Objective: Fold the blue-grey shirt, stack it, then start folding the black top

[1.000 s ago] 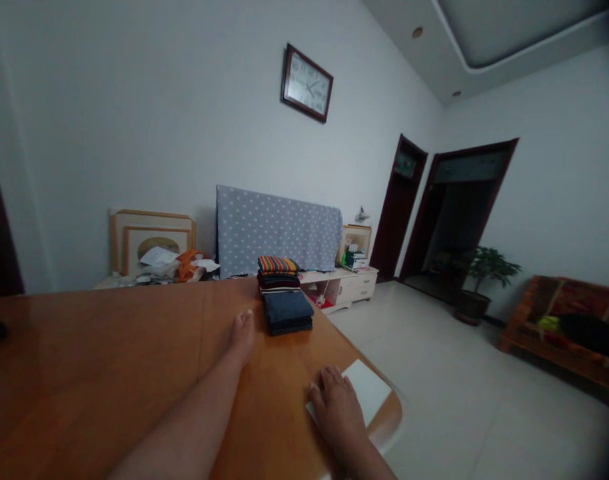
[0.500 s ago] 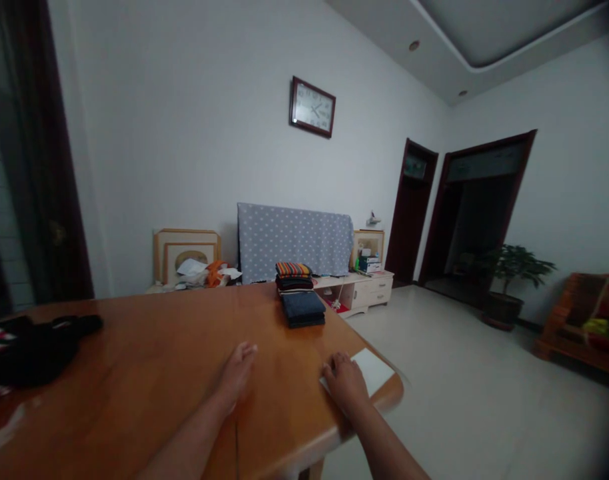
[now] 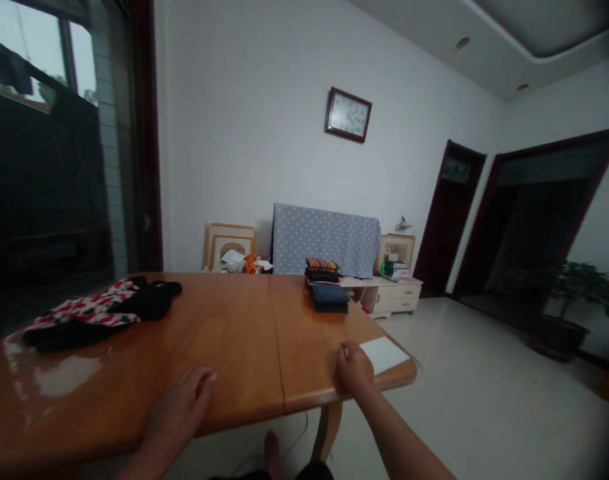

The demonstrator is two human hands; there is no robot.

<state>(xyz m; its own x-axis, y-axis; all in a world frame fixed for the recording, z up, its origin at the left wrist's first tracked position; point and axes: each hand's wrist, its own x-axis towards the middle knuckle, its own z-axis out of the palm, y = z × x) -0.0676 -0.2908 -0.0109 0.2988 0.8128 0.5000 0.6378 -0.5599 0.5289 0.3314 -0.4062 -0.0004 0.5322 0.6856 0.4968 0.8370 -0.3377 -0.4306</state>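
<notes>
Right hand [image 3: 355, 367]: grip clenched (contents, if any, hidden), at the left edge of a flat white rectangular sheet [image 3: 385, 355] on the glossy brown wooden surface [image 3: 234, 340]. Left hand [image 3: 184, 400]: near front edge, fingers bent, grip state unclear. Folded dark-blue denim [image 3: 329, 297] beyond.

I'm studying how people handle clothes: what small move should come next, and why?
Probably reach the left hand toward the patterned garment: it lies loosely spread on the table, whereas the stack of clothes is neatly folded, and that hand appears to hold nothing.
</notes>
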